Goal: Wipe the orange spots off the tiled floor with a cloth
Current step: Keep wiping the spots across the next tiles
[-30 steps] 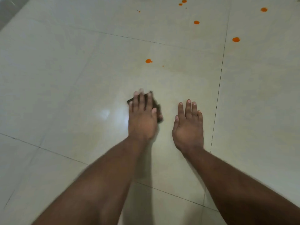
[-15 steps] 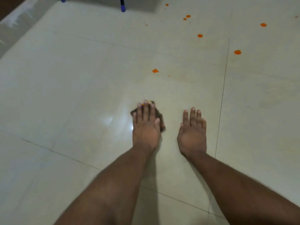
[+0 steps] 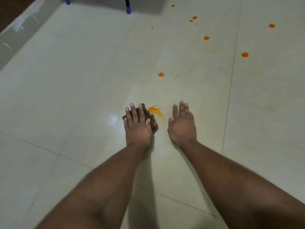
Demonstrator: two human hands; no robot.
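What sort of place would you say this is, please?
Probably a room in a home, seen at floor level: large glossy pale tiles, a low skirting along the wall, and blue-tipped furniture legs standing at the far edge.

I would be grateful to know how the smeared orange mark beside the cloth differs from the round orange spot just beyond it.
The smeared orange mark is streaked, thin and touches the dark cloth; the round orange spot is compact, darker and lies apart. Both lie on one pale tile.
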